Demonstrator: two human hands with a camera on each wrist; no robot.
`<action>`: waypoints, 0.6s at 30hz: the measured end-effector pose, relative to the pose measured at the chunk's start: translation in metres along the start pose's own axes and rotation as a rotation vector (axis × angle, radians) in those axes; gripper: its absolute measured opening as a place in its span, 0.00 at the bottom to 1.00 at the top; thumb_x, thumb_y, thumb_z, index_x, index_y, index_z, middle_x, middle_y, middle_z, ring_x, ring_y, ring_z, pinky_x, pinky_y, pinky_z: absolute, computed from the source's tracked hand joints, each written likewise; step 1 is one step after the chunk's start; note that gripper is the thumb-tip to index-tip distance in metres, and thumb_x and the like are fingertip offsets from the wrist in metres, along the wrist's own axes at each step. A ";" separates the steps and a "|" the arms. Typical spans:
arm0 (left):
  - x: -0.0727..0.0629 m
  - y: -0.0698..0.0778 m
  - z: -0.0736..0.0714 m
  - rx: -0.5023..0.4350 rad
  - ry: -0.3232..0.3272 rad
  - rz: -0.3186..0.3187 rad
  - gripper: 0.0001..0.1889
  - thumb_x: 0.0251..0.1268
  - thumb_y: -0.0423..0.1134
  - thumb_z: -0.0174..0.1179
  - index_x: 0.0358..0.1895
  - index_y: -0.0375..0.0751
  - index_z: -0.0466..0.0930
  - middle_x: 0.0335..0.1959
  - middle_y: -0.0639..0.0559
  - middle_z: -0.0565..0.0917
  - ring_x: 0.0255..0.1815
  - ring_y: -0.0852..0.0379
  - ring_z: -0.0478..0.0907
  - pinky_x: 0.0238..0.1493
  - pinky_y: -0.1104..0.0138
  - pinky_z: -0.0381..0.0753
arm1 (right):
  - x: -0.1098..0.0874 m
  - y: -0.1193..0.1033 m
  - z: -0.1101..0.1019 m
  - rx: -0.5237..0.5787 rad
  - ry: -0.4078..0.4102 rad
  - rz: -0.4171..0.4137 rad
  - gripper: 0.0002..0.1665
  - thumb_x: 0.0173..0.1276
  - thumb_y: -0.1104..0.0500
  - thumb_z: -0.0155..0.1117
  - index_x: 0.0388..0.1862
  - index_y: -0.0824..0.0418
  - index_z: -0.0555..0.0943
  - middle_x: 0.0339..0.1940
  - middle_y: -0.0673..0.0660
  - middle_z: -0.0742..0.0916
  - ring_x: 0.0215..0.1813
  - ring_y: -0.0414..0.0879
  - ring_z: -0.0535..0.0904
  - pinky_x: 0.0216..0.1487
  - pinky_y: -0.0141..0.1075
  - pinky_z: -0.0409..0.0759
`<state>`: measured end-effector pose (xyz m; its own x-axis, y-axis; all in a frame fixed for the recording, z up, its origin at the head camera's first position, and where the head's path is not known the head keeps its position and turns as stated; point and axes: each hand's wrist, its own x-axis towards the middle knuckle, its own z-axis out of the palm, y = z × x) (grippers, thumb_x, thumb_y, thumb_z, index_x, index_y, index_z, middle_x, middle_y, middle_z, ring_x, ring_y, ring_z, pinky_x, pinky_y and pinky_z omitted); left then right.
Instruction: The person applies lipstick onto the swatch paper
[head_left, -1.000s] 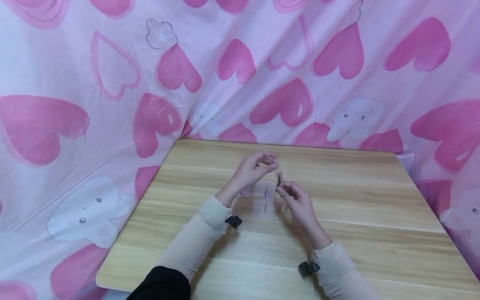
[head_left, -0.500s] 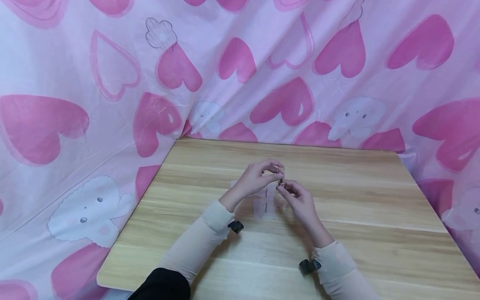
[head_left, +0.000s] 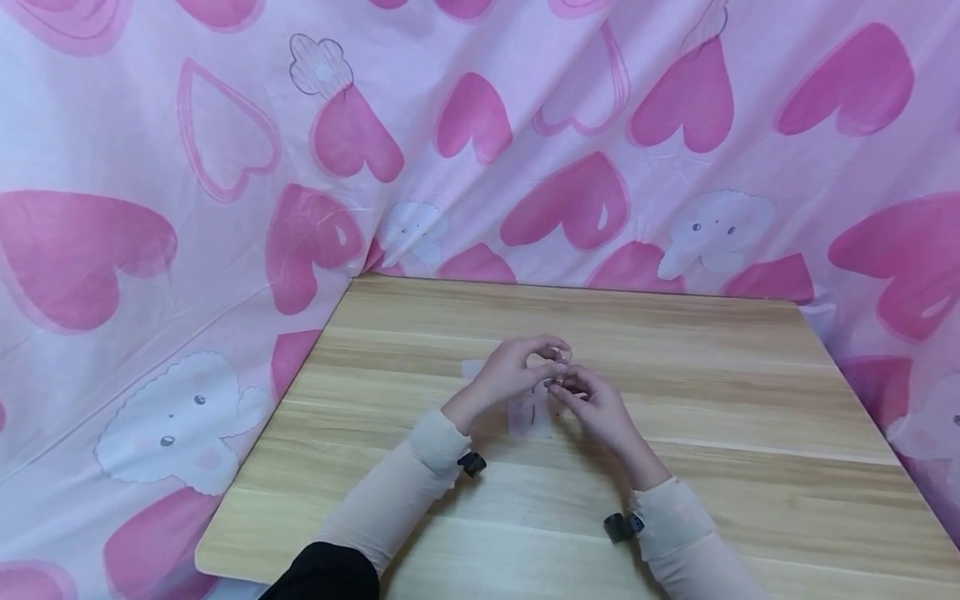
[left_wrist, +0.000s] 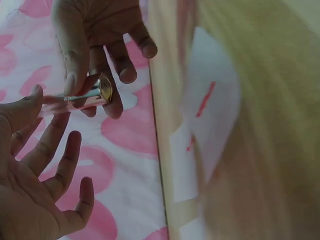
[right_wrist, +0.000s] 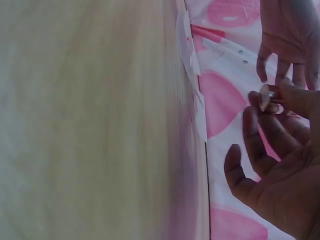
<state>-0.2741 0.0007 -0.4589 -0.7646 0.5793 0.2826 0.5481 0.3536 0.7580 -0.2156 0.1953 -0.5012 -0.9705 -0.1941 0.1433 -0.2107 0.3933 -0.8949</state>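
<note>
Over the middle of the table, my left hand (head_left: 512, 368) and right hand (head_left: 597, 406) meet at a small lipstick (left_wrist: 89, 98). In the left wrist view its shiny gold base lies between the thumb and fingers of my right hand (left_wrist: 102, 30). My left hand (left_wrist: 35, 185) pinches the clear cap (left_wrist: 54, 105) at the other end, its remaining fingers spread. Cap and base are in line and touching. The right wrist view shows the base's flat end (right_wrist: 265, 97) in my right fingers. From the head, fingers hide most of the lipstick.
Below the hands, thin white paper slips (head_left: 528, 417) with short red streaks lie on the wooden table (head_left: 712, 400). A pink heart-patterned curtain (head_left: 420, 100) hangs behind and left of the table. Each sleeve cuff carries a small black camera (head_left: 471, 463).
My left hand has come down and slightly right, bringing the clear cap from above onto the lipstick. My right hand stays nearly in place, gripping the base.
</note>
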 end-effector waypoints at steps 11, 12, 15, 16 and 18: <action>-0.015 -0.015 -0.007 0.102 0.151 -0.189 0.25 0.68 0.56 0.64 0.64 0.54 0.76 0.52 0.56 0.86 0.55 0.52 0.82 0.52 0.58 0.81 | 0.017 0.012 -0.011 -0.231 -0.175 0.115 0.17 0.68 0.56 0.71 0.55 0.56 0.85 0.35 0.53 0.85 0.35 0.47 0.78 0.35 0.41 0.79; -0.017 -0.016 -0.008 0.095 0.158 -0.194 0.24 0.68 0.56 0.64 0.63 0.54 0.77 0.52 0.56 0.86 0.56 0.51 0.82 0.53 0.57 0.80 | 0.018 0.012 -0.011 -0.225 -0.190 0.146 0.17 0.69 0.56 0.70 0.55 0.57 0.84 0.33 0.54 0.84 0.33 0.47 0.78 0.33 0.40 0.79; -0.020 -0.022 -0.008 0.084 0.170 -0.204 0.24 0.68 0.55 0.64 0.62 0.52 0.78 0.51 0.55 0.86 0.57 0.51 0.81 0.55 0.55 0.79 | 0.020 0.012 -0.012 -0.212 -0.223 0.219 0.19 0.69 0.57 0.70 0.58 0.57 0.83 0.34 0.54 0.85 0.31 0.48 0.80 0.30 0.39 0.81; -0.020 -0.024 -0.008 0.082 0.171 -0.207 0.24 0.68 0.55 0.64 0.63 0.52 0.78 0.52 0.55 0.86 0.57 0.52 0.80 0.56 0.55 0.79 | 0.021 0.012 -0.012 -0.212 -0.233 0.225 0.20 0.70 0.58 0.69 0.60 0.58 0.82 0.34 0.54 0.86 0.30 0.48 0.80 0.29 0.39 0.81; -0.021 -0.026 -0.009 0.071 0.175 -0.212 0.24 0.68 0.55 0.64 0.63 0.52 0.77 0.51 0.54 0.86 0.57 0.53 0.80 0.55 0.54 0.79 | 0.023 0.013 -0.012 -0.220 -0.238 0.227 0.23 0.70 0.60 0.68 0.63 0.59 0.81 0.34 0.55 0.86 0.31 0.48 0.81 0.30 0.40 0.82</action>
